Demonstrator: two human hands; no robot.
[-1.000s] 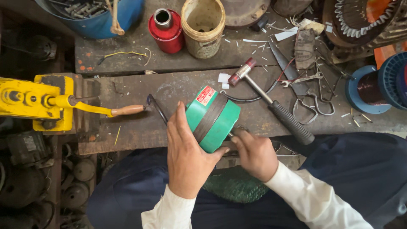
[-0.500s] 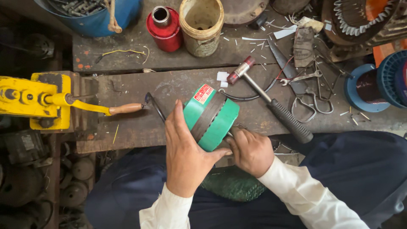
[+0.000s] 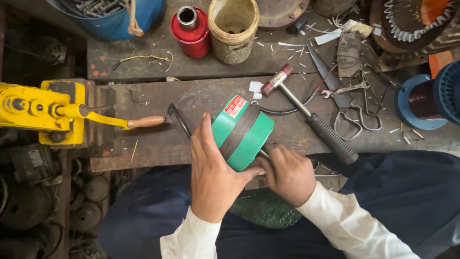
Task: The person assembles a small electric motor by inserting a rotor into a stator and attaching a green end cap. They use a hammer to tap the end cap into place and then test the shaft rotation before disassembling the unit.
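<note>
A green cylindrical motor housing (image 3: 245,134) with a dark band and a red-and-white label lies on its side at the near edge of the wooden bench (image 3: 201,103). My left hand (image 3: 213,175) wraps its near-left side and steadies it. My right hand (image 3: 287,173) is closed around a thin metal tool whose tip meets the housing's lower right end; most of the tool is hidden in my fist. A dark cable (image 3: 179,122) runs out from behind the housing to the left.
A hammer (image 3: 311,115) with a black grip lies right of the housing, beside scissors (image 3: 357,120) and a blade. Behind stand a red can (image 3: 191,31), a beige tub (image 3: 234,29) and a blue bucket. A yellow lever machine (image 3: 43,112) sits left. A copper-wire spool (image 3: 424,100) sits right.
Both hands and the green housing have stayed almost in place; my right hand has shifted slightly at the housing's near end.
</note>
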